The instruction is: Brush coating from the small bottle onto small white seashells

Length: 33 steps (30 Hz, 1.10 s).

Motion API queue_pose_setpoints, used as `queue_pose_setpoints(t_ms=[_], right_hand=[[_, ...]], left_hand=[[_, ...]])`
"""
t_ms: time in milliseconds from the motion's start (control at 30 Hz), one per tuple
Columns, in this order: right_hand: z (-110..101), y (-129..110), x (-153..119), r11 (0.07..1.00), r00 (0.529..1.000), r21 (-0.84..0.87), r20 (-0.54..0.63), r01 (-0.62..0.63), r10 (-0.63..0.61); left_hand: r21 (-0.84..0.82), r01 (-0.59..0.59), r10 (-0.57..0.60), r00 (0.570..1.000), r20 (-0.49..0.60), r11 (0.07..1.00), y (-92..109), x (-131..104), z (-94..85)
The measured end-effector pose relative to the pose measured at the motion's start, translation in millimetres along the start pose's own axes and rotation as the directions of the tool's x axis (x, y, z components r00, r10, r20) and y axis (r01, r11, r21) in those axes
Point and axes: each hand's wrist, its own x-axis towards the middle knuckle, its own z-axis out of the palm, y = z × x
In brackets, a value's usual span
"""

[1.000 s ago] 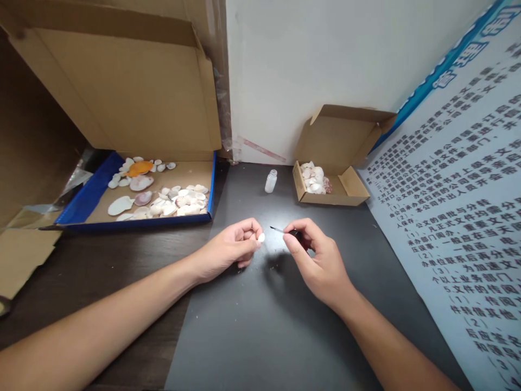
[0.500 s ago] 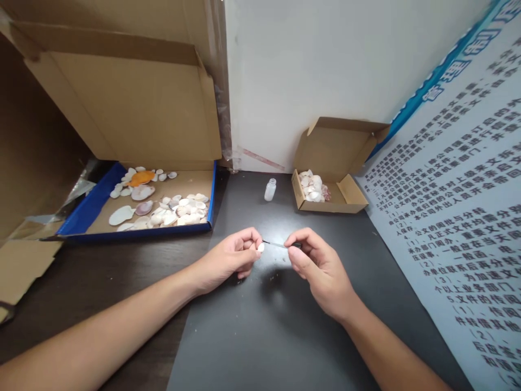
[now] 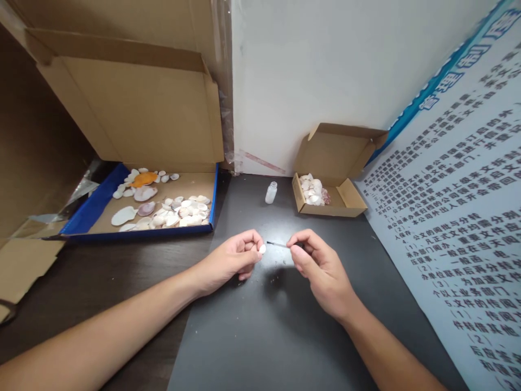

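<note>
Pinched in the fingertips of my left hand (image 3: 240,255) is a small white shell (image 3: 262,248), held just above the dark mat. My right hand (image 3: 315,263) grips a thin brush (image 3: 279,244) with a dark tip that points left at the shell. A narrow gap separates the brush tip from the shell. The handle end of the brush is hidden in my right fingers. Beyond both hands, an uncapped small bottle (image 3: 271,193) with whitish contents stands upright.
At the left, a blue-edged cardboard box (image 3: 214,203) lies open with many shells and an orange one (image 3: 143,179). A smaller open carton (image 3: 334,210) with shells stands back right. Tiny white crumbs dot the mat (image 3: 244,347). A printed sheet (image 3: 443,228) borders the right.
The brush tip has drawn back slightly to the right, away from the shell. Both hands otherwise keep their grips, and the view has shifted a little.
</note>
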Motion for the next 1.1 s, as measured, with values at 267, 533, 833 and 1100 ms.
queue_pose_setpoints(t_ms=[267,533,833,1100], right_hand=[[2.2,-0.1,1.8,0.984,0.999,-0.178,-0.048,0.014,-0.023],[2.9,2.5,5.1,0.988,0.998,-0.157,-0.066,-0.015,0.005],[5.0,2.3,2.7,0.991,0.998,-0.122,-0.034,-0.054,0.050],[5.4,2.6,2.5,0.994,0.998,-0.113,-0.062,-0.012,0.005]], left_hand=[[-0.001,0.004,-0.004,1.000,0.000,1.000,0.3,-0.2,-0.5],[-0.005,0.002,-0.002,1.000,-0.001,1.000,0.6,0.2,0.2],[-0.010,0.002,-0.002,1.000,0.005,1.000,-0.1,0.4,0.0],[-0.009,-0.003,0.003,1.000,0.002,1.000,0.2,-0.2,0.1]])
